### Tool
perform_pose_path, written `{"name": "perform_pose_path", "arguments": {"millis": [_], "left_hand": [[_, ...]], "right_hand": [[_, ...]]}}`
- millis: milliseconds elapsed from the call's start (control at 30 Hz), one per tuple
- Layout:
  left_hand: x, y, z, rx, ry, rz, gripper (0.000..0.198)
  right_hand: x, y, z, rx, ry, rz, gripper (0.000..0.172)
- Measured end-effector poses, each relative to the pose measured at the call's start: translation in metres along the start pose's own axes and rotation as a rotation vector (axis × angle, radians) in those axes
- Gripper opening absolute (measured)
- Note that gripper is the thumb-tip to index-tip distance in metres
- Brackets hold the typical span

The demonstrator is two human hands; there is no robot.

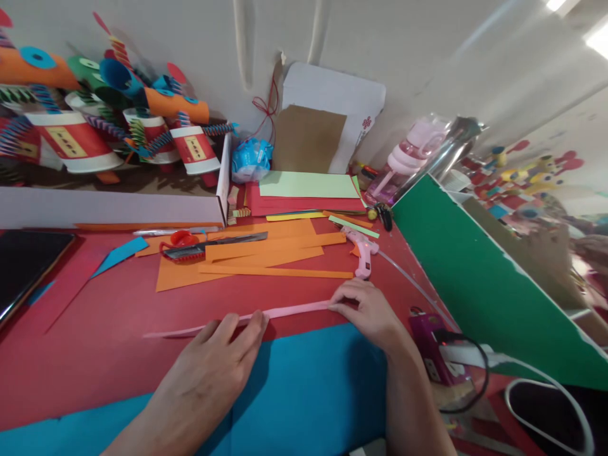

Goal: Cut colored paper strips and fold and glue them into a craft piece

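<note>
A long, narrow pink paper strip [294, 310] stretches across the red tabletop, just above the edge of a blue sheet [304, 386]. My right hand [365, 310] pinches its right end between thumb and fingers. Partway along it, my left hand [223, 354] has its fingers closed on the strip; its thumb is mostly hidden. The strip's left end runs free past my left hand. Beyond my right hand lies a pink glue gun [363, 250] with a small light on it. Orange paper strips [280, 247] and red-handled scissors [190, 247] lie farther back.
A white box [109, 209] with paper-cup figures [194, 149] stands at the back left, a dark tablet-like device [28, 266] in front. At right are a green panel [494, 278], a purple power block [434, 348] and cables. A pink bottle [403, 155] stands behind.
</note>
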State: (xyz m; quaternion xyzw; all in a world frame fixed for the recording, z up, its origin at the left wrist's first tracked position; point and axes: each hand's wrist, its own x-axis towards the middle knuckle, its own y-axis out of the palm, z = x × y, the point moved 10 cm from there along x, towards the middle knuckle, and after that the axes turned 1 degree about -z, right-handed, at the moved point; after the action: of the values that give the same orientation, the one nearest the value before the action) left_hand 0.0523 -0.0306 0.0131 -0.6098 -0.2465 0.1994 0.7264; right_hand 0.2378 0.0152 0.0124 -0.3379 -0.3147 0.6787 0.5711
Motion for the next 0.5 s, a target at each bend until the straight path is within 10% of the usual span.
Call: {"name": "perform_pose_path", "arguments": {"millis": [500], "left_hand": [[0.002,-0.001,-0.001,-0.001,-0.016,0.007,0.046]], "right_hand": [[0.008,0.023,0.061,-0.156,-0.26,-0.068,0.012]]}}
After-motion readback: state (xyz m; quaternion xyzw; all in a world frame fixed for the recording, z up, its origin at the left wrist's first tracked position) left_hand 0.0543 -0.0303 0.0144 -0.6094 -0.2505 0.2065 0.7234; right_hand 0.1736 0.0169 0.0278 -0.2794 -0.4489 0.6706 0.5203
